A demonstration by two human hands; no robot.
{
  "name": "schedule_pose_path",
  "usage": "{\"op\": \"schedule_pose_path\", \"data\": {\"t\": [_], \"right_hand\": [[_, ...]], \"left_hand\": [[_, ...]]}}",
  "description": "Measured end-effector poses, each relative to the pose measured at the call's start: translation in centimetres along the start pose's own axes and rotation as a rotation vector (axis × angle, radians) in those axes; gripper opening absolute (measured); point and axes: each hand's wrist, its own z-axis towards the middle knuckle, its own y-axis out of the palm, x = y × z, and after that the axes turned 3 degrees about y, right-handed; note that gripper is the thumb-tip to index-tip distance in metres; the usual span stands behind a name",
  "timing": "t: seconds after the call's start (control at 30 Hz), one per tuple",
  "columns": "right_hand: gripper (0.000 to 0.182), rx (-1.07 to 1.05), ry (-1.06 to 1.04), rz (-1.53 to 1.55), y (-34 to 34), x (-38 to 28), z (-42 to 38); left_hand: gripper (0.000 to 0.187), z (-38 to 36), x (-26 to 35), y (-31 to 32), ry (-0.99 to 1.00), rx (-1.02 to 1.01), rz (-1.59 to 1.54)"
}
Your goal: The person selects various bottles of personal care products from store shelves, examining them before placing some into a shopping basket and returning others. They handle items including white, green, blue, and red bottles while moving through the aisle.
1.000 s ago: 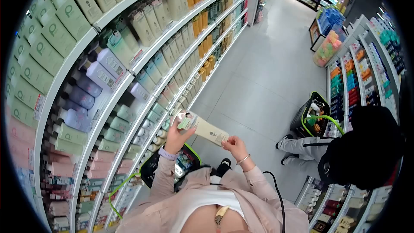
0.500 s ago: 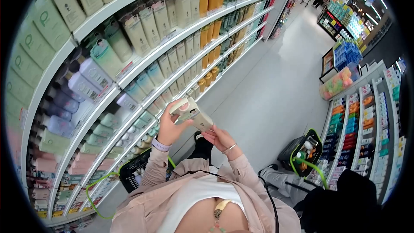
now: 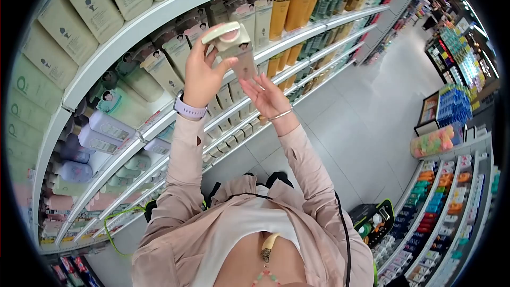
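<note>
A cream-coloured toiletry bottle (image 3: 244,59), with a pale cap and a small picture tag near its top, is held up in front of the shelf. My left hand (image 3: 204,78), with a lilac watch on its wrist, grips the bottle near the cap, thumb across the side. At the base of the bottle, my right hand (image 3: 270,99) supports it with fingers and thumb; a bangle circles that wrist. Similar cream bottles (image 3: 161,70) stand in a row just behind the left hand. The underside of the held bottle is hidden.
Long curved shelves (image 3: 154,13) hold several rows of bottles, including amber ones (image 3: 300,10) and lilac ones (image 3: 109,127). A shopping basket (image 3: 390,218) with items is at the lower right, near another product shelf (image 3: 433,202). A tiled aisle (image 3: 345,106) runs between.
Both hands have lifted the bottle up and closer to the shelf. My view has shifted nearer the shelf, and the right hand has its fingers more extended at the bottle's base.
</note>
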Motion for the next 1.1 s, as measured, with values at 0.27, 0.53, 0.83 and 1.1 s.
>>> {"op": "schedule_pose_path", "data": {"t": [0.27,0.53,0.83,1.1], "right_hand": [[0.039,-0.235,0.226,0.009,1.0,-4.1,6.9],[0.023,-0.265,0.393,0.062,1.7,-6.9,10.8],[0.02,-0.274,0.5,0.11,0.5,-7.9,12.3],[0.026,-0.248,0.561,0.114,-0.1,-8.2,13.1]], "left_hand": [[0.057,4.9,-2.2,0.0,-0.012,0.097,0.219],[0.054,6.4,-4.3,1.2,-0.071,0.243,0.412],[0.051,7.2,-6.8,2.0,-0.149,0.375,0.537],[0.042,7.5,-8.0,2.2,-0.16,0.366,0.824]]}}
